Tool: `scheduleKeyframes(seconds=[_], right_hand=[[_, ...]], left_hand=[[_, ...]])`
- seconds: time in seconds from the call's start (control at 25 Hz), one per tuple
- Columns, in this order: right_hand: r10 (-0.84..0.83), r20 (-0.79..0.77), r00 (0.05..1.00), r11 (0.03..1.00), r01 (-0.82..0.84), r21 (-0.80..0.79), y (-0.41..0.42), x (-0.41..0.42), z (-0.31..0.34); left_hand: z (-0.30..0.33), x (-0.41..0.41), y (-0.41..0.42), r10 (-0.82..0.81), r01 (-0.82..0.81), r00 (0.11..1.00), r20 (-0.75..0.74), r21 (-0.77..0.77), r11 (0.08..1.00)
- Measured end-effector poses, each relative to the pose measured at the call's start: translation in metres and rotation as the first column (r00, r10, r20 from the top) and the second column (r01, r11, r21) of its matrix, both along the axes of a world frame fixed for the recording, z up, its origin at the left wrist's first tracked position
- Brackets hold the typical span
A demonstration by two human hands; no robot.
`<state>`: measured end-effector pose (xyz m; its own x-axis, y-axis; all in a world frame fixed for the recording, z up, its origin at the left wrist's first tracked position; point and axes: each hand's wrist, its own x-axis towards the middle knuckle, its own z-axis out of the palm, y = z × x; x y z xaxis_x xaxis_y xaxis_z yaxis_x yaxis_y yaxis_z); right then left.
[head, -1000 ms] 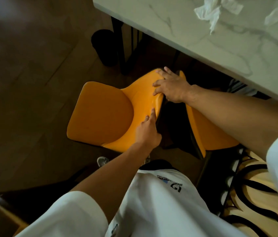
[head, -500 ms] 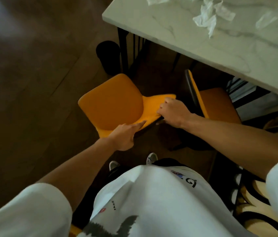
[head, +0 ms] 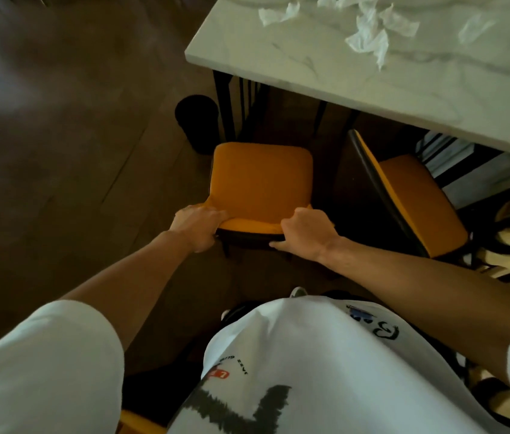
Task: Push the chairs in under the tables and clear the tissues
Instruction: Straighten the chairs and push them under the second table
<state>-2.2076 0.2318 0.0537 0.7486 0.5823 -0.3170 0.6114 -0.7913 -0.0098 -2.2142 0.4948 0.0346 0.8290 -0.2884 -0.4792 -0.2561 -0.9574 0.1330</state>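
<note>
- Your left hand (head: 198, 227) clamps the left end of the orange chair (head: 261, 180)'s backrest top; your right hand (head: 305, 234) clamps the right end, thumb under the dark rear edge. Both grasp the chair; neither hangs free.
- The chair sits straight ahead of you, seat pointing away toward the marble table (head: 278, 54). Its front edge lies just short of the table's near edge, beside the black table leg (head: 225, 108).
- The relation that matters: the seat's front-to-back axis looks roughly square to the table edge, so a straight push away from your body should slide it under. Both hands sit about level, neither clearly nearer.
- A second orange chair (head: 416, 198) stands to the right, partly under the tabletop and angled; mind the gap between the two.
- A black bin (head: 195, 120) stands just left of the table leg, near the chair's front left corner.
- Crumpled tissues (head: 368, 36) lie on the tabletop, well apart from your hands, untouched.
- Hidden: the chair legs are mostly in shadow; what lies under the table is too dark to read. The floor at left is blurred.
</note>
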Motion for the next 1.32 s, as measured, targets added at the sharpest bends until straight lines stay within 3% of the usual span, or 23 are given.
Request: scheduleKeyframes(seconds=[0.12, 0.24, 0.36, 0.72, 1.0, 1.24, 1.32], right_hand=[[-0.084, -0.098, 0.992, 0.983, 0.098, 0.153, -0.003, 0.008, -0.011], [-0.106, -0.267, 0.958, 0.977, 0.15, 0.151, -0.011, 0.013, -0.024], [-0.118, -0.32, 0.94, 0.975, 0.171, 0.143, -0.012, 0.017, -0.032], [-0.135, -0.321, 0.937, 0.946, 0.218, 0.238, 0.016, 0.03, -0.039], [-0.295, -0.332, 0.896, 0.884, 0.388, 0.26, 0.048, 0.026, -0.033], [-0.377, -0.353, 0.856, 0.892, 0.439, 0.111, 0.086, 0.031, -0.021], [-0.395, -0.289, 0.872, 0.905, 0.424, 0.041, 0.106, 0.035, -0.023]], left_hand=[[0.0, 0.012, 0.011, -0.007, 0.008, 1.0, -0.02, 0.012, 1.0], [-0.001, 0.017, 0.012, -0.079, 0.078, 0.992, -0.1, -0.007, 0.997], [-0.006, 0.023, 0.014, -0.173, 0.171, 0.975, -0.142, -0.031, 0.985], [0.003, 0.06, 0.041, -0.229, 0.239, 0.952, -0.201, 0.025, 0.971], [-0.003, 0.079, 0.07, -0.344, 0.344, 0.923, -0.175, -0.03, 0.939], [-0.007, 0.094, 0.09, -0.445, 0.442, 0.885, -0.133, -0.058, 0.895], [-0.006, 0.107, 0.098, -0.473, 0.47, 0.875, -0.104, -0.054, 0.881]])
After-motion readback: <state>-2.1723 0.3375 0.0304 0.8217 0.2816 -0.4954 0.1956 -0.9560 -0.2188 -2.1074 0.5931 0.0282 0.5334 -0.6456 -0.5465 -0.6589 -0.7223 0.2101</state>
